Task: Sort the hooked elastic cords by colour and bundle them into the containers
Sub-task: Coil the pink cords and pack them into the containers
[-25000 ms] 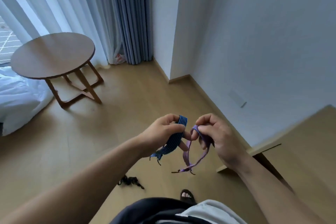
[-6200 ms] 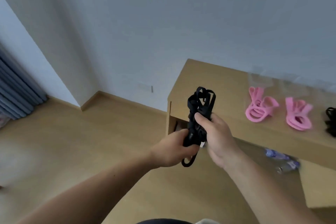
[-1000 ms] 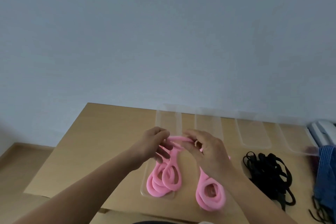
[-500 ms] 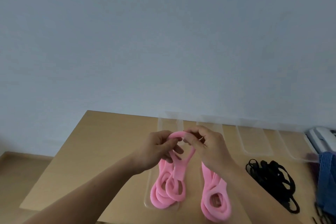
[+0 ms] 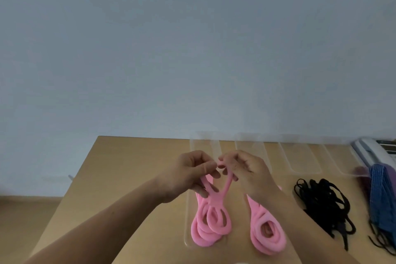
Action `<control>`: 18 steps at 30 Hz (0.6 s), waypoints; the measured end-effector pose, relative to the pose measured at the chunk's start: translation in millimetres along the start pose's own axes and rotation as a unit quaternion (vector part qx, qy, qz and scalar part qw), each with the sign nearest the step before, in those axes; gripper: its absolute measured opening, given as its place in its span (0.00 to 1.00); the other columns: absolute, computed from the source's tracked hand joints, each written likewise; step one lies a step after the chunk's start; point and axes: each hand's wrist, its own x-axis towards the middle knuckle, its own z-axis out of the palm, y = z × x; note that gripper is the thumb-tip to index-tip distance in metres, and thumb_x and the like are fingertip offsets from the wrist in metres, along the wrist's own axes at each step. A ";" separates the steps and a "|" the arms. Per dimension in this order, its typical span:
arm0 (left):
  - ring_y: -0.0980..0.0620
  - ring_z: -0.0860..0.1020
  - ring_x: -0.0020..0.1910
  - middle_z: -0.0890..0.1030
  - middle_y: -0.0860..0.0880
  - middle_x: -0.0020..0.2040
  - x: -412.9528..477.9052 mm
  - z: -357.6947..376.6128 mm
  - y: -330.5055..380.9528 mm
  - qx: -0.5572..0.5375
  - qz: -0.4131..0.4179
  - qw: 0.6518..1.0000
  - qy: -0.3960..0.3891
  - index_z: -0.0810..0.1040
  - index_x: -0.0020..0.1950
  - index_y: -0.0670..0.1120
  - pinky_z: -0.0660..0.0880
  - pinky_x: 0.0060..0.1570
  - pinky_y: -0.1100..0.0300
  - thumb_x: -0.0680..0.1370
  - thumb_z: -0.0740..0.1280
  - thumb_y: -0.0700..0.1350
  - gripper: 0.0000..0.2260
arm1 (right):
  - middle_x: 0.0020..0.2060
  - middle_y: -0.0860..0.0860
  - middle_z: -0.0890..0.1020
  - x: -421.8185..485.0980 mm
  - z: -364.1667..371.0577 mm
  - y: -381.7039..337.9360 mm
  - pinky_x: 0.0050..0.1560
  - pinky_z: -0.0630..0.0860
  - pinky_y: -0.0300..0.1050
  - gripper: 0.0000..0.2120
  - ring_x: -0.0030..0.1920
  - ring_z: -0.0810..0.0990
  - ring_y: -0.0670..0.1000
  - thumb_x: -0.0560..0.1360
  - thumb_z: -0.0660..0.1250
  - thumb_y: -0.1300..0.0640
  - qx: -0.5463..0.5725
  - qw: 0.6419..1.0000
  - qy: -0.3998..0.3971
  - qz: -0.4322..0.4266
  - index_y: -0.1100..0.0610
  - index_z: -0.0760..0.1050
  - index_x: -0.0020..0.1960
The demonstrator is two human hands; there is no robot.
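Note:
My left hand (image 5: 190,174) and my right hand (image 5: 246,170) pinch the top of a looped pink cord bundle (image 5: 211,223) and hold it raised over the leftmost clear container (image 5: 186,216). Its lower loops rest in that container. A second pink cord bundle (image 5: 266,233) lies in the neighbouring clear container, partly hidden by my right forearm. A black cord pile (image 5: 323,203) lies further right, and blue cords (image 5: 380,197) sit at the right edge.
The wooden table (image 5: 132,169) stands against a pale wall. Two clear containers (image 5: 300,156) with nothing in them line its back edge. A white device (image 5: 372,150) sits at the far right. Floor shows at the lower left.
Earlier I carried blue, purple and black cords from the floor area to the table. In the last second both hands lifted the top of the left pink bundle slightly; the view tilted up.

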 end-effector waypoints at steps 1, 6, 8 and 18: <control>0.42 0.83 0.42 0.84 0.43 0.49 -1.6 -0.6 -0.3 0.008 0.004 1.000 -0.005 0.74 0.56 0.34 0.81 0.42 0.51 0.80 0.66 0.45 0.14 | 0.38 0.51 0.85 -0.6 -0.9 -0.7 0.35 0.74 0.38 0.13 0.33 0.78 0.47 0.74 0.65 0.48 -0.006 1.000 -0.019 0.017 0.57 0.81 0.47; 0.46 0.83 0.41 0.84 0.44 0.46 -6.7 -5.1 -5.5 0.044 0.010 0.999 -0.014 0.73 0.56 0.32 0.80 0.41 0.54 0.80 0.67 0.40 0.11 | 0.36 0.50 0.84 -5.3 -0.3 0.1 0.33 0.72 0.35 0.06 0.29 0.77 0.41 0.76 0.69 0.58 -0.059 0.995 -0.075 0.036 0.60 0.82 0.48; 0.47 0.83 0.40 0.82 0.43 0.43 -8.4 -5.0 -8.2 0.054 0.006 0.998 -0.003 0.74 0.54 0.34 0.80 0.41 0.54 0.79 0.68 0.38 0.09 | 0.32 0.44 0.82 -7.6 1.7 4.4 0.33 0.72 0.33 0.04 0.29 0.76 0.40 0.74 0.72 0.60 -0.073 0.994 -0.069 0.031 0.58 0.82 0.48; 0.41 0.83 0.44 0.83 0.35 0.50 -10.0 -0.9 -12.0 0.029 -0.107 0.993 -0.045 0.77 0.56 0.36 0.80 0.45 0.52 0.81 0.66 0.48 0.14 | 0.38 0.40 0.82 -16.1 9.6 9.7 0.38 0.76 0.35 0.12 0.38 0.81 0.45 0.72 0.74 0.62 -0.146 0.985 0.004 -0.088 0.45 0.79 0.44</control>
